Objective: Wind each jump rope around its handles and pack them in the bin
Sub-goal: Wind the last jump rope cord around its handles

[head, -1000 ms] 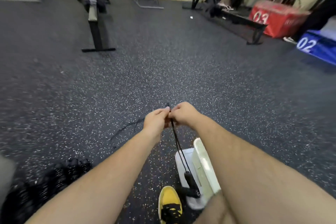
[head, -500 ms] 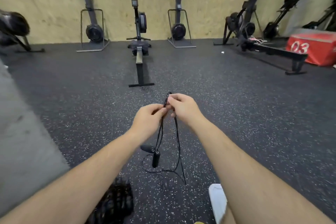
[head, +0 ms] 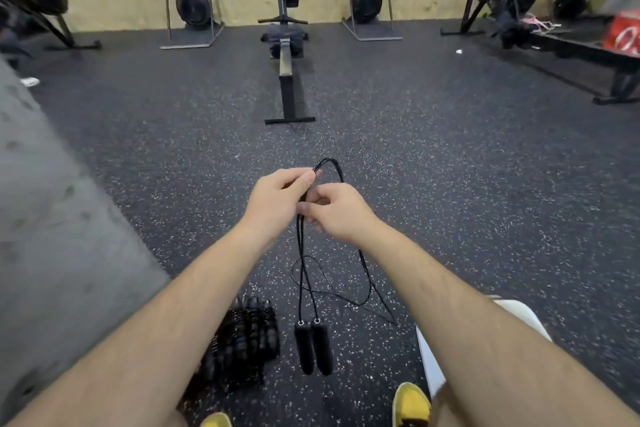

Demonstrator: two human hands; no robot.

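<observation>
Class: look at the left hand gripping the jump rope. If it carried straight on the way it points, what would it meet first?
The left hand points forward and rightward, so it would first meet the rope loop arching past its fingertips. Beyond that, only speckled floor shows, though depth is uncertain.

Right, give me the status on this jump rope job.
Nothing visibly packed. In hand: left hand and right hand pinch the gathered jump rope; its two handles dangle together, unwrapped. Left: wind the cord round them, then drop it in the white bin.
</observation>
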